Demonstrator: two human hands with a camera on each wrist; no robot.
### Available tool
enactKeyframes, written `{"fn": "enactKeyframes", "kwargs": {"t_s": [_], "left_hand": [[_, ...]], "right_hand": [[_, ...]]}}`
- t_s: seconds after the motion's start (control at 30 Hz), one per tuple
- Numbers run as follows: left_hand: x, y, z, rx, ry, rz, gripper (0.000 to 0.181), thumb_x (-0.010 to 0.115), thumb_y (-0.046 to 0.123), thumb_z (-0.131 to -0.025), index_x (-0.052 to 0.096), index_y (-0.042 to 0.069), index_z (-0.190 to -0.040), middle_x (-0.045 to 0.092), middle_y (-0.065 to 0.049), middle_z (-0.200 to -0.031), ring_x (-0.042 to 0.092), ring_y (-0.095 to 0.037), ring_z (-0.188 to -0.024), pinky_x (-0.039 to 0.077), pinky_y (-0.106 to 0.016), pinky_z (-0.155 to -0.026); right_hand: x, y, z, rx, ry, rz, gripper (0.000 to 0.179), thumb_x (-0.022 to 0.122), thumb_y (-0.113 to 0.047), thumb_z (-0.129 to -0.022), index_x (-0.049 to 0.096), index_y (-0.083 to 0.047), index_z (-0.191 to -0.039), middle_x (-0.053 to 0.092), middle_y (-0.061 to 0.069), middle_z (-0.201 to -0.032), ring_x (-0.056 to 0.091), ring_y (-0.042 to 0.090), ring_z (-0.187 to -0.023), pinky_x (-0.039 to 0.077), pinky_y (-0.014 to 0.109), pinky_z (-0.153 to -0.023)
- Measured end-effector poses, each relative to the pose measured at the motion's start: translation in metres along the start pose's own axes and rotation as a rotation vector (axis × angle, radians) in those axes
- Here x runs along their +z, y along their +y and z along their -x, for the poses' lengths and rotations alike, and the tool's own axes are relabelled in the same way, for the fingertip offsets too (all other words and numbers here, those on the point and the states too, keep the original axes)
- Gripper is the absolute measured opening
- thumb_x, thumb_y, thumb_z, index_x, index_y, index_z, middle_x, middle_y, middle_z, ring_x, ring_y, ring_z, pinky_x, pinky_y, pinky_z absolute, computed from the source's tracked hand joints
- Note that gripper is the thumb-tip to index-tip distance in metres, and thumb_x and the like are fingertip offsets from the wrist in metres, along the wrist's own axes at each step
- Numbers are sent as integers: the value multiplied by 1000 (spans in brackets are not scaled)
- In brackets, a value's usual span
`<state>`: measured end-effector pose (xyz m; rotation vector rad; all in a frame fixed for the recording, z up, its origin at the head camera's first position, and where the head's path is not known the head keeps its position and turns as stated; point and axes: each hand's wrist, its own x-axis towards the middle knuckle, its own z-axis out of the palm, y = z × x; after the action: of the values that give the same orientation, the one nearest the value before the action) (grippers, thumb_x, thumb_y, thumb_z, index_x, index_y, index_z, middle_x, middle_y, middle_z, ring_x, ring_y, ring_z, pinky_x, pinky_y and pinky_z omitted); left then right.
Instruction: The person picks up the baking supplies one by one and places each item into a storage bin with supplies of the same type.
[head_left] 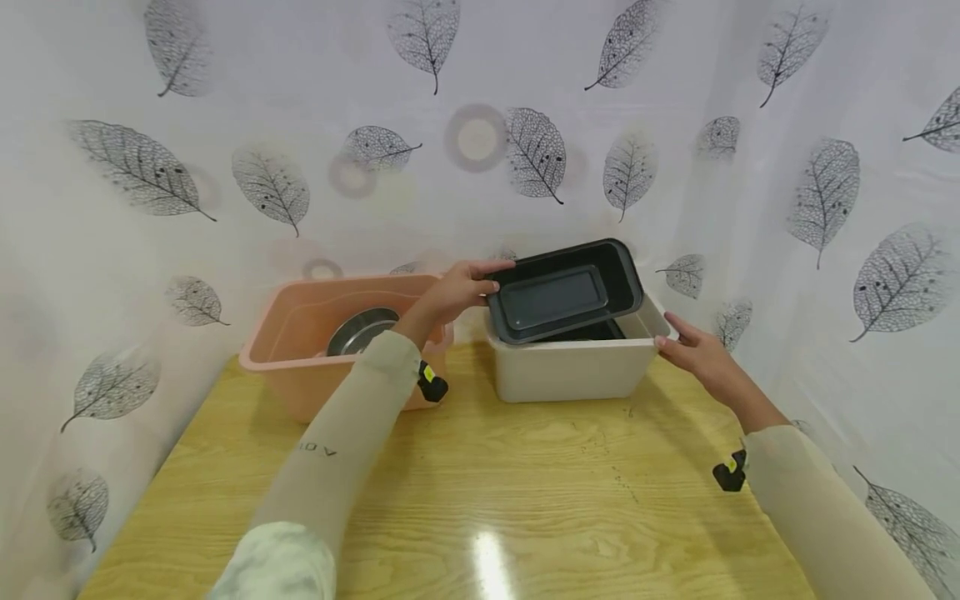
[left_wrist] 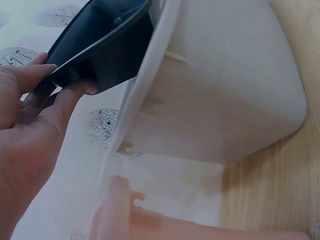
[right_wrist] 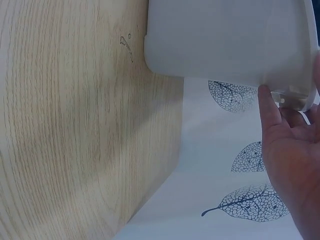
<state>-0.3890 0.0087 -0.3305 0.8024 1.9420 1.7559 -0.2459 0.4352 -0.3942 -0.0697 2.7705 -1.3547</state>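
Note:
My left hand point(head_left: 453, 292) pinches the left end of a dark rectangular loaf pan point(head_left: 558, 296), thumb and fingers on its rim. The pan is tilted above a white plastic bin point(head_left: 573, 372), its left end near the bin's left rim. Below it, part of another dark item point(head_left: 602, 331) shows inside the bin; its kind is hidden. In the left wrist view the fingers point(left_wrist: 67, 102) hold the pan's edge beside the bin's wall. My right hand point(head_left: 697, 357) grips the bin's right rim, its thumb point(right_wrist: 270, 107) against the outside.
A peach plastic tub point(head_left: 288, 383) stands left of the white bin, with a round metal bowl point(head_left: 360, 329) inside. Both containers sit toward the back of a wooden table point(head_left: 540, 492). A leaf-patterned curtain point(head_left: 315, 75) hangs behind and at both sides.

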Motion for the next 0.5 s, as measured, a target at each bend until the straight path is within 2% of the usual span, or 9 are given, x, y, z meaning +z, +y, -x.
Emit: {"fn": "enactKeyframes", "kwargs": {"t_s": [0.1,0.2,0.33,0.43,0.5], "left_hand": [[1,-4,-10,-11,13,-1,49,48,-2,-104,50,15,-150,34,-2,-163,61,-32,-117,58,-32,-89],[2,-6,-18,-27,19,-10,49,48,-2,-104,51,16,-150,33,-3,-164,60,-30,-115,57,-31,-87],[3,-7,-25,-45,4,-51,49,48,-3,-103,52,15,-149,33,-5,-164,58,-22,-93,53,-29,-79],[4,-6,-27,-65,-12,-81,50,47,-4,-103,52,15,-149,35,-6,-162,46,-15,-72,49,-30,-72],[5,-7,-29,-80,-25,-98,50,47,-4,-102,52,15,-149,37,-7,-160,38,-13,-64,45,-30,-69]], "right_hand": [[-1,-1,-1,-2,-1,-1,84,55,-48,-102,2,-25,-163,9,28,-166,18,53,-149,26,72,-113],[-1,-2,-1,-9,-1,-4,84,54,-48,-103,2,-22,-164,12,29,-165,23,52,-148,28,71,-113],[0,-3,0,-17,-3,-22,84,54,-47,-103,1,-21,-164,21,30,-162,36,46,-143,31,65,-114],[1,-2,1,-16,-4,-30,83,53,-47,-103,1,-23,-163,28,30,-160,43,43,-139,33,63,-114],[1,-1,2,-16,-1,-29,82,53,-47,-103,2,-23,-163,30,31,-159,43,44,-139,33,63,-114]]}}
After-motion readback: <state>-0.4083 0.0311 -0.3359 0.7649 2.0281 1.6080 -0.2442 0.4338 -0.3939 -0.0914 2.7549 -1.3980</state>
